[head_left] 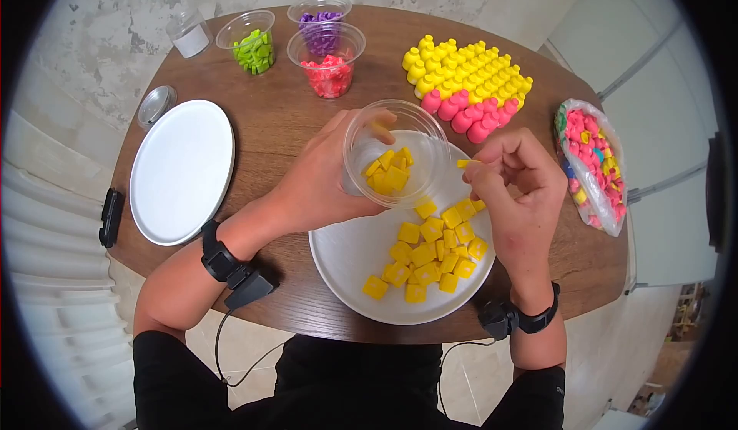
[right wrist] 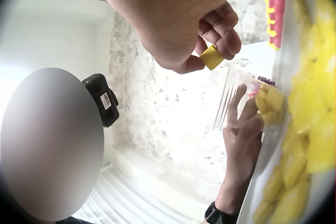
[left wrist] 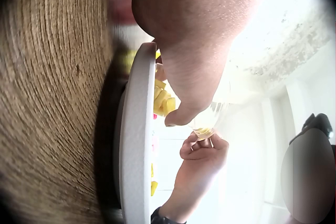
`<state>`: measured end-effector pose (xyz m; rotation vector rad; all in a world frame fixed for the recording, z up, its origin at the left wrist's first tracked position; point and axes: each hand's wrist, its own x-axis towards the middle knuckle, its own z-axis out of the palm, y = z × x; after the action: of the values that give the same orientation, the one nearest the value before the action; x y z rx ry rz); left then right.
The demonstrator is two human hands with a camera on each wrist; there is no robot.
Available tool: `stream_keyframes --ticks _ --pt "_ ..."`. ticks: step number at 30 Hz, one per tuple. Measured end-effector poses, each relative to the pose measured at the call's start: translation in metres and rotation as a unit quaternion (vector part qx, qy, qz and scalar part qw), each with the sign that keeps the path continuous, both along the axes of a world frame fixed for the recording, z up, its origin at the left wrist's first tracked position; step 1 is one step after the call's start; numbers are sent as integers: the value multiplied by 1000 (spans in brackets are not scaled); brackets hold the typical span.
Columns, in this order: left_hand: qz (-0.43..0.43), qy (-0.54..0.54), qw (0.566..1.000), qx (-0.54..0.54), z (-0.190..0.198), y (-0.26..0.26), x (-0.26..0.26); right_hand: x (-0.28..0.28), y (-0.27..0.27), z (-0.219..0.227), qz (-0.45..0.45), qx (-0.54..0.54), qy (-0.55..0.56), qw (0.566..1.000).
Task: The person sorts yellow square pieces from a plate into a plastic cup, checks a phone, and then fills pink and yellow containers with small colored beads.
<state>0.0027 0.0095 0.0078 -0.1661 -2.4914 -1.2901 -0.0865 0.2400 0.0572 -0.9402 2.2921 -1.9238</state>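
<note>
My left hand point(head_left: 319, 172) grips a clear plastic cup point(head_left: 427, 134), tilted over the far part of a white plate point(head_left: 334, 272). Several yellow square tiles point(head_left: 393, 178) lie inside the cup. Between thumb and fingertips, my right hand point(head_left: 523, 191) pinches one yellow tile point(right wrist: 211, 57), just right of the cup's rim. Many more loose yellow tiles point(head_left: 423, 255) are spread over the plate below both hands. In the left wrist view the plate's rim point(left wrist: 137, 145) stands close beside the left hand point(left wrist: 191, 77).
Cups of green pieces point(head_left: 254, 51), purple pieces point(head_left: 321, 36) and red pieces point(head_left: 330, 76) stand at the back. Yellow bottles point(head_left: 465, 65) and pink bottles point(head_left: 480, 126) are grouped at back right. A bag of caps point(head_left: 592, 161) lies at right, an oval white plate point(head_left: 182, 172) at left.
</note>
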Motion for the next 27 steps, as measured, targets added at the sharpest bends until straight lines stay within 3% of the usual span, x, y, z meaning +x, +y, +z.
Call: stream_keyframes --ticks 9,15,27 --pt "-12 12 1000 -8 -3 -1 -1 4 -3 0 84 24 130 988" --pt "-20 22 999 -25 -4 -2 -1 10 -8 -4 116 67 83 988" --pt "-28 16 999 -6 -3 -2 0 8 -7 -6 106 54 69 991"
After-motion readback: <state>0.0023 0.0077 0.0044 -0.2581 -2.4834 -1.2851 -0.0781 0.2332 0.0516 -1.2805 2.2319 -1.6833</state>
